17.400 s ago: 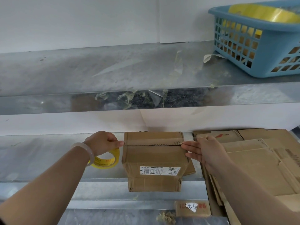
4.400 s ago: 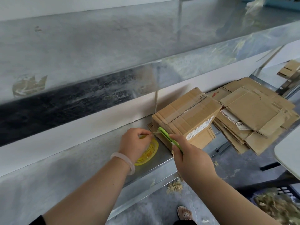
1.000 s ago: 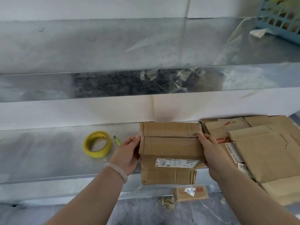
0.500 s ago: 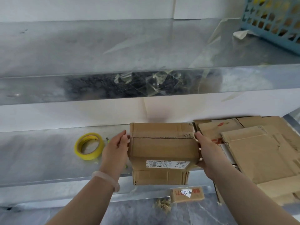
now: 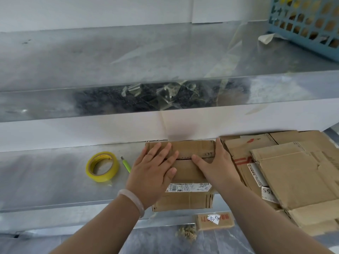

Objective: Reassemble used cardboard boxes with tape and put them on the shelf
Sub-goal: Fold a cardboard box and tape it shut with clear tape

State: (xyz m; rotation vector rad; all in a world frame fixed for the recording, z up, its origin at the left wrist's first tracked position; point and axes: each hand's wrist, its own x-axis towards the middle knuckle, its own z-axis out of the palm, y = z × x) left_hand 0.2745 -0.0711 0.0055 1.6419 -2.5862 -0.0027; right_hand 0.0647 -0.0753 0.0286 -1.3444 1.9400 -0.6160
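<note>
Item under inspection: one assembled brown cardboard box (image 5: 183,201), standing at the front edge of the lower grey metal shelf (image 5: 45,180), top flaps folded shut, with the seam between them running left to right. A white printed shipping label (image 5: 187,186) is on the upper part of its front face. The left hand (image 5: 154,173) lies flat on the left half of the box top, fingers straight and spread across the seam; its grip is apart and clasps nothing. A pale white bangle (image 5: 133,200) is on that wrist. The right hand (image 5: 214,165) lies flat on the right half of the top, thumb along the seam, fingers reaching the rear right corner; its grip is likewise apart. To the left of the box on the same shelf lies a yellow roll of tape (image 5: 102,166), flat on its side, and just beside it a slim green cutter (image 5: 126,165), partly hidden behind the left hand. Touching the right side of the box is a stack of flattened brown cardboard boxes (image 5: 293,171). The upper grey metal shelf (image 5: 110,57) carries a blue plastic lattice basket (image 5: 308,24) at far right, and scraps of crumpled clear tape (image 5: 165,96) stick to its front lip. A small brown cardboard piece with a white tag (image 5: 214,219) lies on the floor below.
</note>
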